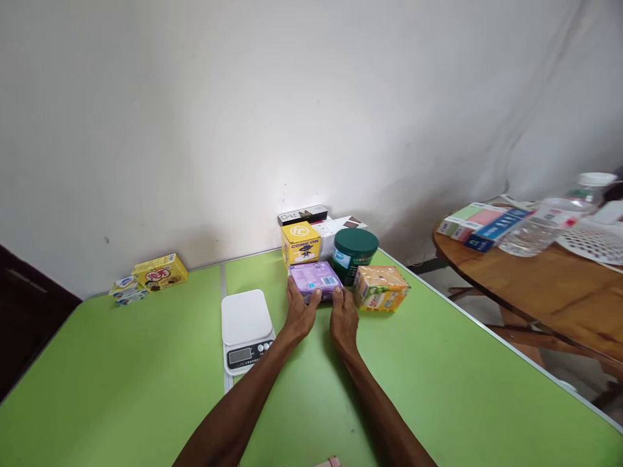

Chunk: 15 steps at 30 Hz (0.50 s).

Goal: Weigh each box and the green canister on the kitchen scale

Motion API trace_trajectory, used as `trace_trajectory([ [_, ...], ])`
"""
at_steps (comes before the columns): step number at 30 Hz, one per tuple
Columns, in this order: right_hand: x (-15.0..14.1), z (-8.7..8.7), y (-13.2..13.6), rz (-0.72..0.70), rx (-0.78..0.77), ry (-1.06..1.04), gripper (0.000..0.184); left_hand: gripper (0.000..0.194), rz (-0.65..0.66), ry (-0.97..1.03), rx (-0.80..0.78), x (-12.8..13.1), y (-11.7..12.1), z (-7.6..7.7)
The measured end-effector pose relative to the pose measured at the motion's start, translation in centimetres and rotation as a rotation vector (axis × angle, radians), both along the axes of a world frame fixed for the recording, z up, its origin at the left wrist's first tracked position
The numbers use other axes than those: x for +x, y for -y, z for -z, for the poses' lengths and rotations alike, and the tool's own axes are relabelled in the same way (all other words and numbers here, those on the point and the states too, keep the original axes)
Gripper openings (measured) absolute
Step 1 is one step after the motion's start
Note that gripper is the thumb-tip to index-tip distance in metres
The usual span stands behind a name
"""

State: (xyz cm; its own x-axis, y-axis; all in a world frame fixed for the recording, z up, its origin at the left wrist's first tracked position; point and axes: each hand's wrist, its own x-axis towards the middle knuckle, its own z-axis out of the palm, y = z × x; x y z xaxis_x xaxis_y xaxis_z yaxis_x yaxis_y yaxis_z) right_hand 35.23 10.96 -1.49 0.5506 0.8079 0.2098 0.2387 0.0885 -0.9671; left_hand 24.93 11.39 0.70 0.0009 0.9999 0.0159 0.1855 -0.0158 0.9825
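Note:
A purple pack (315, 277) with a barcode label on top is held between my two hands near the back of the green table. My left hand (298, 310) grips its left side, thumb at the front edge. On the opposite side my right hand (344, 318) presses against the front right corner. Directly behind the pack are a yellow box (300, 244) and a dark green tub (355, 250) with a lid. An orange box (382, 288) in clear wrap sits just right of my right hand. The pack's underside is hidden.
Left of my arms lies a white kitchen scale (247, 318). A yellow snack box (160, 272) and small packets (127, 290) are at the far left. Behind the tub are a white box (335, 228) and a black-and-white box (302, 215). A wooden table (535, 285) holds a plastic bottle (540, 227).

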Motion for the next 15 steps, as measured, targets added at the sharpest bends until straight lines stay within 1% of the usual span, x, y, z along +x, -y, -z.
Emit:
trace_trajectory([
  [2, -0.6, -1.2, 1.0, -0.03, 0.02, 0.007, 0.076, 0.113, 0.0, 0.023, 0.042, -0.8, 1.0, -1.5],
  [4, -1.6, -2.6, 2.1, -0.074, 0.059, 0.027, 0.071, 0.109, -0.006, 0.042, 0.068, -2.3, 2.5, -3.3],
  [6, -3.0, -3.9, 3.4, -0.15, 0.095, 0.045, 0.066, 0.104, -0.044, 0.042, 0.077, -4.4, 4.3, -5.0],
  [8, -4.6, -4.5, 4.8, -0.252, 0.128, 0.058, 0.062, 0.098, -0.1, 0.014, 0.084, -6.8, 6.4, -6.2],
  [9, -5.5, -4.5, 5.5, -0.305, 0.142, 0.063, 0.059, 0.095, -0.129, -0.003, 0.083, -8.0, 7.4, -6.4],
  [11, -7.1, -4.1, 6.7, -0.397, 0.162, 0.076, 0.055, 0.089, -0.177, -0.027, 0.075, -10.3, 9.1, -6.4],
  [13, -8.4, -3.2, 7.6, -0.457, 0.158, 0.095, 0.053, 0.086, -0.218, -0.037, 0.069, -12.2, 10.4, -5.7],
  [15, -9.4, -2.2, 8.1, -0.489, 0.141, 0.124, 0.054, 0.082, -0.25, -0.051, 0.093, -13.6, 11.4, -4.8],
])
